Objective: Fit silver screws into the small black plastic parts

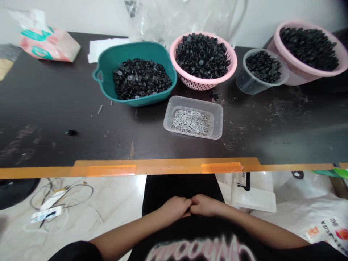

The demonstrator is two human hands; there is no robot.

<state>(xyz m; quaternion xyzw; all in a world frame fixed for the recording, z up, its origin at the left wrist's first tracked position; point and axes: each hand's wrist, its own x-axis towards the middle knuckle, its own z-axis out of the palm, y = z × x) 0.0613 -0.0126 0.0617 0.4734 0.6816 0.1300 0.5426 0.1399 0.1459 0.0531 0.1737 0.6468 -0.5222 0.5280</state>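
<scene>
My left hand (pixel 176 206) and my right hand (pixel 204 204) rest together in my lap, below the table's orange front edge (pixel 163 167). Both are curled closed, fingertips touching each other; whether anything sits between them is hidden. On the dark table (pixel 54 119) above them stands a clear tray of small metal pins (pixel 193 117). Behind it are a teal basin of flat black parts (pixel 136 74), a pink basket of black caps (pixel 203 59), a clear cup of black parts (pixel 261 70) and a second pink basket of black parts (pixel 310 50).
A tissue pack (pixel 47 43) lies at the table's back left, white paper (pixel 102 48) beside it, clear plastic bags (pixel 185 16) at the back. One loose black part (pixel 71 132) lies at the left. Cables (pixel 58 201) and white bags (pixel 307 214) are on the floor.
</scene>
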